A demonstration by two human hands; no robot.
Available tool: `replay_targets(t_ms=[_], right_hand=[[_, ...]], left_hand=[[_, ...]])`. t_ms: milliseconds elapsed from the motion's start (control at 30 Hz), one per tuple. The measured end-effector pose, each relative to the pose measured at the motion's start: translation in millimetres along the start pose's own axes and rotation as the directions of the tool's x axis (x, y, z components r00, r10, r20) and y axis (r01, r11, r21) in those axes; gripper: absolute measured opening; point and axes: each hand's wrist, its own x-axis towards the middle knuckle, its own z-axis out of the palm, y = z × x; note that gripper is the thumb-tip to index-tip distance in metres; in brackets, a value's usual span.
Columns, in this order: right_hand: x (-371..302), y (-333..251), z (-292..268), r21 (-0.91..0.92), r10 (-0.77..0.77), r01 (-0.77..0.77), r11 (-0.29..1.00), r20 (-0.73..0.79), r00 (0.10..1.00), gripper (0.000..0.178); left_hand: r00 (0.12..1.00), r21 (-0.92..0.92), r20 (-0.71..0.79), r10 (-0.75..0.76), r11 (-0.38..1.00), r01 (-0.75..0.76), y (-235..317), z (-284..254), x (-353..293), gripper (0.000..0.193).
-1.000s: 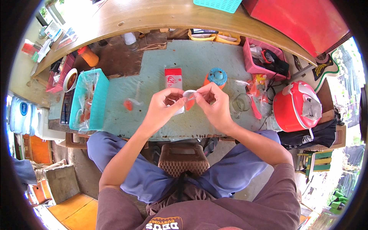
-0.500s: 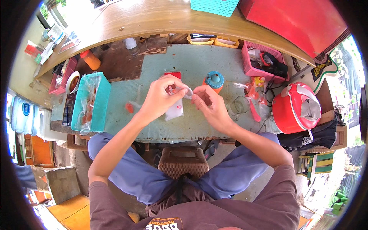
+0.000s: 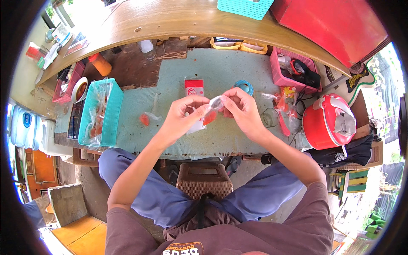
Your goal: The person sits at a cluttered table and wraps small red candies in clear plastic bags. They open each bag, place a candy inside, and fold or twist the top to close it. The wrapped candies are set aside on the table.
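Both hands work at a small clear plastic bag (image 3: 216, 103) above the table's middle, with orange-red sauce hanging in its lower part. My left hand (image 3: 183, 117) pinches the bag's left side between thumb and fingers. On its other side my right hand (image 3: 244, 112) grips the plastic, fingers curled. Beneath and behind the hands lies a red and white packet (image 3: 194, 85), partly covered. A blue-capped bottle (image 3: 243, 87) stands just beyond my right hand, its body mostly hidden. Left of the hands, a small filled bag (image 3: 145, 119) of the same orange-red rests on the table.
A turquoise basket (image 3: 111, 114) with filled bags stands at the left, beside an orange bottle (image 3: 100, 65). To the right are a clear glass mug (image 3: 269, 117), a pink basket (image 3: 278, 76) and a red cooler jug (image 3: 325, 121). A wooden shelf (image 3: 170, 21) spans the far side.
My right hand has risen and moved slightly right, now hiding the bottle's body. The orange-red sauce in the held bag has come into sight below the fingers.
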Motion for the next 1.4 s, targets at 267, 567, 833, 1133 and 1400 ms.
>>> replay_targets(t_ms=[267, 567, 833, 1133, 1400], right_hand=[[-10, 4, -7, -0.035, 0.153, -0.15, 0.988, 0.102, 0.983, 0.02], [-5, 6, -11, -0.24, -0.052, 0.117, 0.964, 0.261, 0.964, 0.017], [-3, 7, -12, 0.147, 0.099, -0.167, 0.975, 0.388, 0.916, 0.022], [-3, 12, -5, -0.134, 0.035, 0.006, 0.991, 0.301, 0.953, 0.022], [-9, 7, -10, -0.056, 0.055, -0.041, 0.998, 0.282, 0.958, 0.015]], left_hand=[[0.996, 0.257, -0.045, 0.08, 0.964, -0.066, -9, 4, -1, 0.013], [0.994, 0.243, -0.084, 0.075, 0.969, -0.053, -10, 8, -6, 0.017], [0.992, -0.134, -0.102, -0.071, 0.989, 0.057, -9, 10, -5, 0.017], [0.992, -0.199, -0.013, -0.127, 0.972, 0.122, -6, 9, -8, 0.016], [0.99, -0.268, 0.066, -0.126, 0.953, 0.139, -9, 8, -7, 0.017]])
